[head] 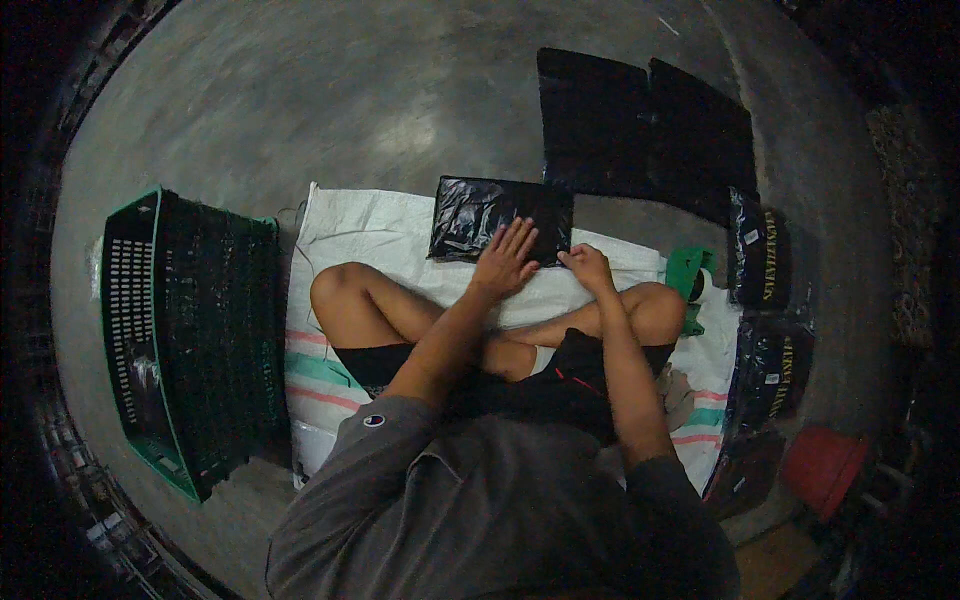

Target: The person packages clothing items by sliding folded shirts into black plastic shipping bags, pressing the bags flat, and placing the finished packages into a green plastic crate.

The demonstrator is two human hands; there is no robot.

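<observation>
A folded black item in a glossy clear plastic bag (469, 217) lies on a white woven sack (360, 217) spread on the floor before my crossed legs. My left hand (510, 259) rests flat on the bag's lower middle, palm down with fingers extended. At the bag's near right corner is my right hand (586, 266), its thumb and forefinger closed on the plastic corner. Beyond and to the right, dark flat sheets or cloth pieces (645, 127) lie on the concrete.
A stack of green plastic crates (217, 337) stands at the left. Along the right edge of the sack are several packed black bundles with lettering (757, 247). Green material (684, 270) lies by my right knee. Farther right is a red container (825, 469).
</observation>
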